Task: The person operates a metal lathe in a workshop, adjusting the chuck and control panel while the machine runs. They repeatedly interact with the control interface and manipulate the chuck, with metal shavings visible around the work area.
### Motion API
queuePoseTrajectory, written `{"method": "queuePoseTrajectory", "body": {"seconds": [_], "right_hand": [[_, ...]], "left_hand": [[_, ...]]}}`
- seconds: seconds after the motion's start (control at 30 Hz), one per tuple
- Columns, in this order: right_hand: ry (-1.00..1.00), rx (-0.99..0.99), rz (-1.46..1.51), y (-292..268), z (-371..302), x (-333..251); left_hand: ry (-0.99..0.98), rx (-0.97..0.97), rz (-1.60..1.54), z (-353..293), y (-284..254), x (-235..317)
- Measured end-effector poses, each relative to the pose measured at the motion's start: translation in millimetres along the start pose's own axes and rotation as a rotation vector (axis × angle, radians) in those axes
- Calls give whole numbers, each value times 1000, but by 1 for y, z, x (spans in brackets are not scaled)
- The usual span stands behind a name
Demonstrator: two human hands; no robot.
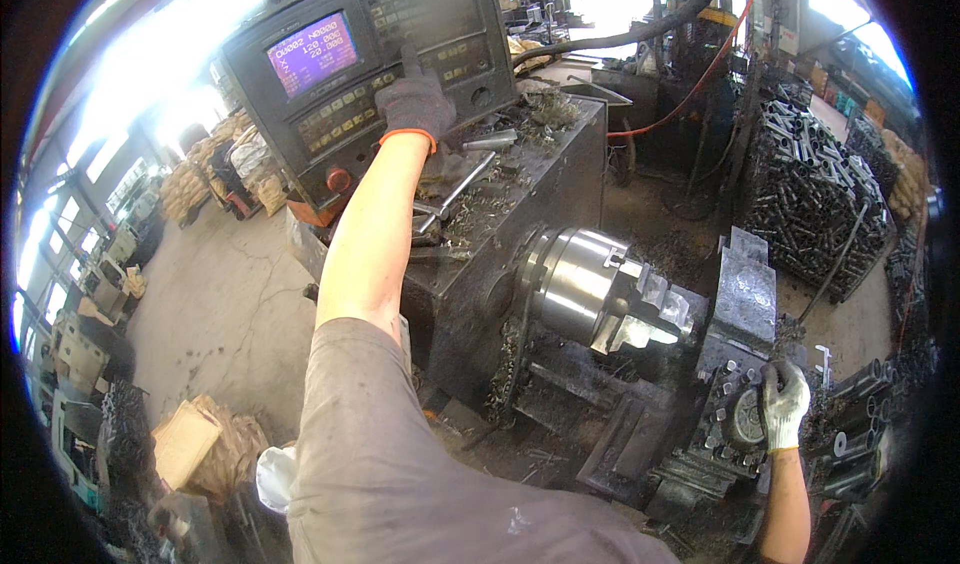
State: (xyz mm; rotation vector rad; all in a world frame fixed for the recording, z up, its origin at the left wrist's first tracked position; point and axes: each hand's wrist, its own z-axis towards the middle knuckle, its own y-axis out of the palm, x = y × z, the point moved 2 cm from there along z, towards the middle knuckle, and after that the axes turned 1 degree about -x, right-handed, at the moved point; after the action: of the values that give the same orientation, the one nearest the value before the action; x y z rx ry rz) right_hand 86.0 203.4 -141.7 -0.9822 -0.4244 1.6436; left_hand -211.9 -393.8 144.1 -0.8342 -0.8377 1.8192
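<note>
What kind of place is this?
Most likely a metal machining workshop. Signs: a control panel with a lit screen, a shiny metal chuck like a lathe's, and a big heap of metal parts at the right.

1. Flooded with daylight through windows [150, 49] at ten o'clock, burnt out to white.
2. Glaring again at one and two.
3. Reflecting harshly off the bare-metal chuck [575, 289] toward three.
4. Shadowed deeply below it, at five.
5. Smeared hazily across the top of the control panel [370, 29], near twelve.
6. Bent toward the rim, fringed blue at nine, black in the corners.
</note>
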Motion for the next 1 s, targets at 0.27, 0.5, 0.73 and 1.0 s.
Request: {"method": "queuePoseTrajectory", "body": {"seconds": [0.27,0.5,0.73,1.0], "right_hand": [[17,-7,-24,6,-3,11],[2,-23,-44,13,-5,24],[29,-46,12,7,-2,15],[74,-110,-10,3,2,9]], "left_hand": [[49,44,-225,-46,-15,0],[69,25,-91,-70,-15,-7],[44,47,-52,-56,-13,-9],[33,-21,-9,-42,-11,-5]]}}
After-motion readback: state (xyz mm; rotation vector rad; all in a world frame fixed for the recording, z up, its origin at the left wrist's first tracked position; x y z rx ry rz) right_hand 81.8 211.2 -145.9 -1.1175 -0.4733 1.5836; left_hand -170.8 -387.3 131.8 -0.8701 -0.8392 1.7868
